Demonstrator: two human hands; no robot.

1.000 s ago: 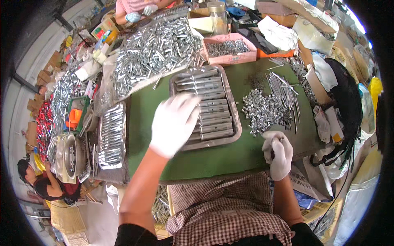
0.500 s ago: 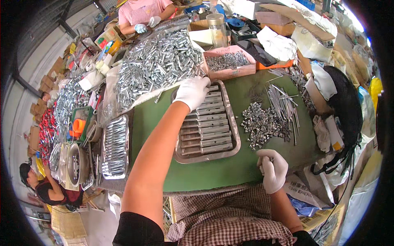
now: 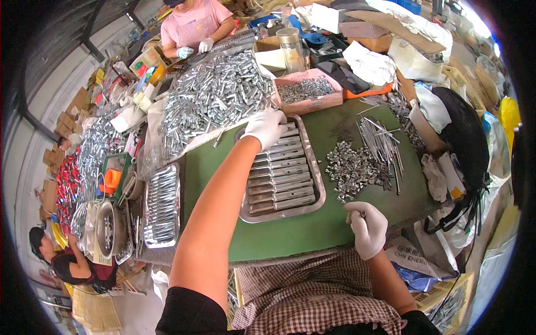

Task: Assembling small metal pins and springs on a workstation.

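The white-gloved left hand (image 3: 267,126) reaches to upper centre, fingers curled loosely at the far rim of the rectangular steel tray (image 3: 315,184), grasp unclear; the heap of long silvery metal pins (image 3: 215,100) lies just beyond, up-left; the gloved right hand (image 3: 367,226), fisted on something small, is far lower right.

Left hand (image 3: 267,127), gloved, at far rim of metal tray (image 3: 310,173), frame centre, beside heap of silver parts (image 3: 215,100). Right hand (image 3: 367,228) fisted at green tabletop (image 3: 290,234) near edge, below small clips pile (image 3: 352,170).
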